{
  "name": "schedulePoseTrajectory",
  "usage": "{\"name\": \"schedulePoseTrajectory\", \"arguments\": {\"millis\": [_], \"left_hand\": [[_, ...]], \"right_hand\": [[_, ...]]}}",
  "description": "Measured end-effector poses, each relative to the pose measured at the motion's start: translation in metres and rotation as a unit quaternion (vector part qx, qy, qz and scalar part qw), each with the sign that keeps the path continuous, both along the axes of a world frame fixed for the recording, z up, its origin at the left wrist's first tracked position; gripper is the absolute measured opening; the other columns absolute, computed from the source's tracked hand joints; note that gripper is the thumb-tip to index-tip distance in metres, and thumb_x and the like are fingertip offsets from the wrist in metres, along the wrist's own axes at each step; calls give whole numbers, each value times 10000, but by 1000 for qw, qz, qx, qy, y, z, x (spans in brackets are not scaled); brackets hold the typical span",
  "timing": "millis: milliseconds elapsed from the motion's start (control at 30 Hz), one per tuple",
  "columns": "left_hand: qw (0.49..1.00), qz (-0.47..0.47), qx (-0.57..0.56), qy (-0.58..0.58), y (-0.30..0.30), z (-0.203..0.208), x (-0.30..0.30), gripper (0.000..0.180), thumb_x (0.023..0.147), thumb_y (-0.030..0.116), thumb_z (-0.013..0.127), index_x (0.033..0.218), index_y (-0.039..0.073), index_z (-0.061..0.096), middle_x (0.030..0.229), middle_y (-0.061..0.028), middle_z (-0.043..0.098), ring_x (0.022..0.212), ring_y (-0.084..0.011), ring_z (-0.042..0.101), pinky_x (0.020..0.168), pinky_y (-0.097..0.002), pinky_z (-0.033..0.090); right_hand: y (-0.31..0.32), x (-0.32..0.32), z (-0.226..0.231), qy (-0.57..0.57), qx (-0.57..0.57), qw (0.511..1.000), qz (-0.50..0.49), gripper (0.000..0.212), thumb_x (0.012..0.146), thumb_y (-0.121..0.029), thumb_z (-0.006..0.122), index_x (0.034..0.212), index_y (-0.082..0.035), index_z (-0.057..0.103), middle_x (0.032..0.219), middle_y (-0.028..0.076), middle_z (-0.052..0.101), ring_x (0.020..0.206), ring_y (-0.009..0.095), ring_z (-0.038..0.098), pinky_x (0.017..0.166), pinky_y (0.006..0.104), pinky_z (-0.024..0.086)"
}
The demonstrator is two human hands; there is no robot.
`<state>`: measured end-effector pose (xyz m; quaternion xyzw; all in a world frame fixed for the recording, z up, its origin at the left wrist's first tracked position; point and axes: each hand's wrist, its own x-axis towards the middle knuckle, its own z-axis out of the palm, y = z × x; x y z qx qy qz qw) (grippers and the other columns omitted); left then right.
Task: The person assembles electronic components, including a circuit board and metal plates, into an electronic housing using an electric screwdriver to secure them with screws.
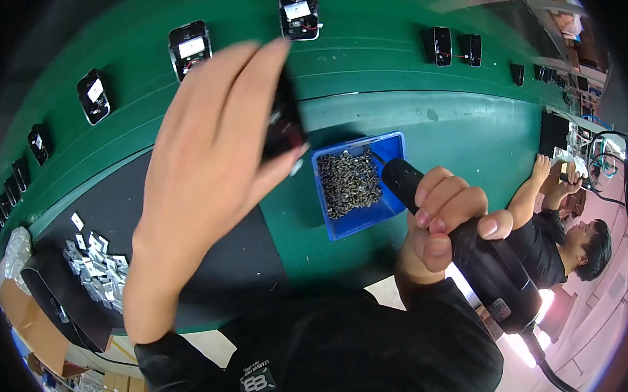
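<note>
My left hand (203,145) is closed round a black plastic housing (283,124), mostly hidden behind my fingers; a bit of red wire and a white connector show at its lower edge. In my right hand (451,214) is a black electric screwdriver (496,275) with a cord at its rear end. Its tip reaches over a blue bin (363,225) of small dark screws (348,184). Whether the bit touches a screw I cannot tell.
Several open black housings, such as one at the far middle (299,14), lie along the green belt (364,61). White-silver small parts (100,268) are heaped on a black mat (219,270) at left. At right, a co-worker (565,251) reaches over the bench.
</note>
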<state>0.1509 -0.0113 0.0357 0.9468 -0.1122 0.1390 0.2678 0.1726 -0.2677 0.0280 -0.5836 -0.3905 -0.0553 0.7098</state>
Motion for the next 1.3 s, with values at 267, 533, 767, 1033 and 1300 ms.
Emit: {"name": "schedulePoseTrajectory", "arguments": {"millis": [267,533,767,1033,1300], "left_hand": [[988,88,15,125,27,-25,-108,836,555,94,840,1322,37,511,1209,-148,526,1059,-336,550,888,-419,457],[981,151,-64,106,43,-31,-160,990,627,209,847,1454,30,334,1431,-205,433,1277,-400,428,1060,-468,340],[930,337,24,143,69,-14,-254,395,729,25,734,1114,3,643,1062,-163,617,964,-330,605,861,-390,485],[919,352,-32,173,59,-33,-265,482,670,62,798,1131,33,659,1031,-131,591,891,-287,596,765,-363,496],[912,351,-50,207,70,-21,-256,369,749,-21,720,1112,27,671,977,-105,555,770,-234,604,687,-334,502]], "right_hand": [[12,0,-20,-18,-19,997,-66,506,770,85,637,1180,-117,418,776,40,550,622,182,560,644,363,494],[27,-4,-26,-25,-34,991,-127,502,811,22,624,1266,-96,449,733,43,518,594,158,503,603,348,443],[25,-11,-23,-44,18,986,-160,497,807,-86,662,1248,-143,439,730,31,518,597,175,494,583,373,430],[6,-11,8,101,110,987,-58,318,819,-128,655,1108,-186,537,736,-41,461,643,96,436,700,287,336],[1,-13,12,155,152,976,14,394,787,-136,690,1155,-184,558,713,-52,446,623,79,442,689,275,332]]}}
